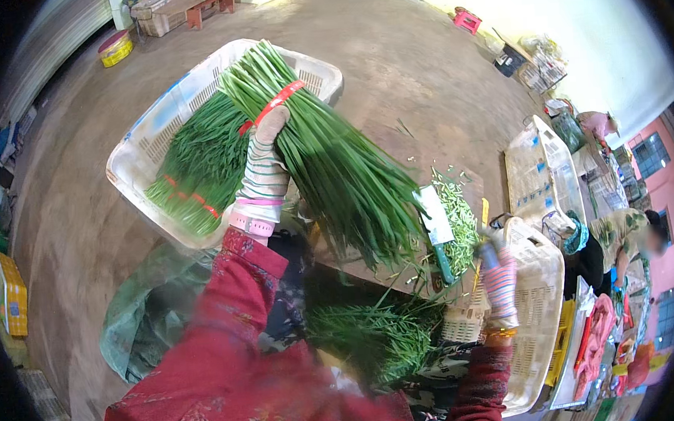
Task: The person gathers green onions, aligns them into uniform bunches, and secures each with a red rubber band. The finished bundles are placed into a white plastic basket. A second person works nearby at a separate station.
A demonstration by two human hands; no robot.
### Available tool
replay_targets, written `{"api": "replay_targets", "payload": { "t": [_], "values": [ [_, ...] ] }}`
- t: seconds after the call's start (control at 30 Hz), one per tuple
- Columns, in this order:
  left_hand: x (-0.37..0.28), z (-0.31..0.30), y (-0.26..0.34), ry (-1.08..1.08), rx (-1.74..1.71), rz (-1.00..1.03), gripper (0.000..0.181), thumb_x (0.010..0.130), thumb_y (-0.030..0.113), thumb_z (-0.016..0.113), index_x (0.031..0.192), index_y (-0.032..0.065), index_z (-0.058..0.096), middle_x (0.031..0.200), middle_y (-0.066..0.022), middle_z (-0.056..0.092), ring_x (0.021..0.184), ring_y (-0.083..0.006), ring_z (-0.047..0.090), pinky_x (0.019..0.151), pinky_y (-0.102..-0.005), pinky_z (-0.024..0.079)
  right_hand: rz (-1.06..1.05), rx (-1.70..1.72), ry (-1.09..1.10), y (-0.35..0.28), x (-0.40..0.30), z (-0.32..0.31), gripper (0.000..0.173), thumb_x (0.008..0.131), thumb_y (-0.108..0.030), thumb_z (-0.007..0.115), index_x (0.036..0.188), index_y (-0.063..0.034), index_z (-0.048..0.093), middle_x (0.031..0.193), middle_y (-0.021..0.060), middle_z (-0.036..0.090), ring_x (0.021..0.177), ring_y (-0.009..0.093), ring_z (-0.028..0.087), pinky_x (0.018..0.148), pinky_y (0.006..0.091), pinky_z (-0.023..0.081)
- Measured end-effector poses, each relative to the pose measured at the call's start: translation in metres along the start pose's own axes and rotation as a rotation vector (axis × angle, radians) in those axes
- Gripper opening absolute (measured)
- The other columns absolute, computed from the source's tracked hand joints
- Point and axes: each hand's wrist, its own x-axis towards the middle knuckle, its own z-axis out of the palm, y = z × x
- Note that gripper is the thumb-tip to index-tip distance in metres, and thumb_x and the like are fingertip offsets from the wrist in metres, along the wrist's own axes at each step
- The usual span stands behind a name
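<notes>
My left hand [269,139], in a striped glove, grips a bundle of long green leafy stalks [340,164], which look like garlic chives, bound with red tape [279,101]. The bundle is over the edge of a white plastic crate [120,160], where more bundles [203,155] lie. My right hand [493,259], also in a striped glove, is blurred beside a heap of cut stalk pieces [459,220]; whether it holds anything is unclear. A cleaver [437,219] with a green handle lies on the board between the bundle and the heap. Loose greens [379,335] lie below the board.
Empty-looking pale plastic crates [529,326] stand at my right, another [543,169] farther off. A green plastic sack [141,315] lies at the left. Two other people [616,239] are at the far right. A pink stool [467,20] stands by the wall.
</notes>
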Motion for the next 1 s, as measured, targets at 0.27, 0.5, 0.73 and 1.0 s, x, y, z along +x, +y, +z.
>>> {"api": "replay_targets", "payload": {
  "t": [0.27, 0.5, 0.73, 1.0],
  "values": [
    [0.003, -0.001, -0.009, 0.021, 0.321, 0.063, 0.054, 0.081, 0.027, 0.065, 0.124, -0.0027, 0.053, 0.108, -0.013, 0.065, 0.097, -0.0253, 0.066, 0.09, -0.0393, 0.054, -0.795, -0.604, -0.139, -0.168, 0.072, 0.144, 0.041, 0.08, -0.009, 0.07, 0.12, -0.0101, 0.061, 0.097, 0.0077, 0.069, 0.087, 0.019, 0.066, 0.081, 0.0309, 0.05],
    [0.026, -0.032, -0.032, 0.009, 0.422, 0.214, 0.04, 0.08, 0.015, 0.068, 0.117, 0.0009, 0.059, 0.105, -0.0097, 0.066, 0.092, -0.0218, 0.066, 0.081, -0.0361, 0.056, -0.95, -0.699, -0.22, -0.145, 0.105, 0.185, 0.024, 0.076, -0.01, 0.073, 0.098, -0.0094, 0.065, 0.085, 0.0126, 0.067, 0.077, 0.027, 0.066, 0.071, 0.0361, 0.051],
    [0.04, -0.035, -0.047, -0.145, 0.338, 0.032, 0.053, 0.086, 0.032, 0.058, 0.133, 0.0089, 0.051, 0.139, -0.0096, 0.05, 0.125, -0.0265, 0.049, 0.109, -0.0437, 0.035, -0.597, -0.595, -0.184, -0.109, 0.097, 0.172, 0.024, 0.075, -0.018, 0.072, 0.093, -0.0059, 0.062, 0.075, 0.0146, 0.062, 0.07, 0.035, 0.06, 0.063, 0.0412, 0.049],
    [-0.004, -0.004, -0.039, 0.211, 0.057, -0.11, 0.042, 0.087, 0.031, 0.065, 0.117, 0.0021, 0.058, 0.107, -0.012, 0.065, 0.096, -0.0233, 0.065, 0.087, -0.0375, 0.054, -0.494, -0.681, -0.052, -0.028, 0.05, 0.139, 0.017, 0.077, -0.014, 0.068, 0.089, -0.0056, 0.059, 0.073, 0.0131, 0.062, 0.067, 0.03, 0.061, 0.063, 0.0387, 0.049]
  ]
}}
